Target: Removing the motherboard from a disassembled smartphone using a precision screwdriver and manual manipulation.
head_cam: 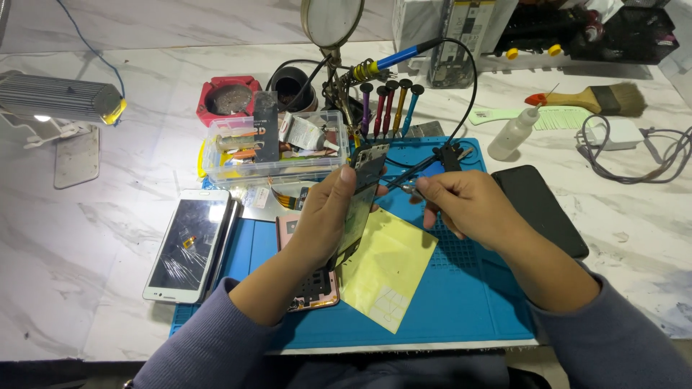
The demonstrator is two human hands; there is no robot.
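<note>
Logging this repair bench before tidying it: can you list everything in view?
Phone frame: 1, dark, upright in left hand.
Tweezers: 1, metal, in right hand.
Work mat: 1, blue, desk centre.
Yellow sheet: 1, on mat.
White smartphone: 1, left of mat.
Black phone: 1, right of mat.
Parts box: 1, clear, behind mat.
Screwdrivers: 5, mixed colours, standing.
Brush: 1, wooden, top right.
Squeeze bottle: 1, white.
Left hand; right hand.

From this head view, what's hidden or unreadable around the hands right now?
- Tweezers tip: too small to tell what it grips, if anything.
- Phone frame in the left hand: seen nearly edge-on, lower half behind the fingers.
- Pink phone: mostly under the left wrist.
- Mat: part beneath the right hand is covered.
- Magnifier: top cut off by the frame edge.
</note>
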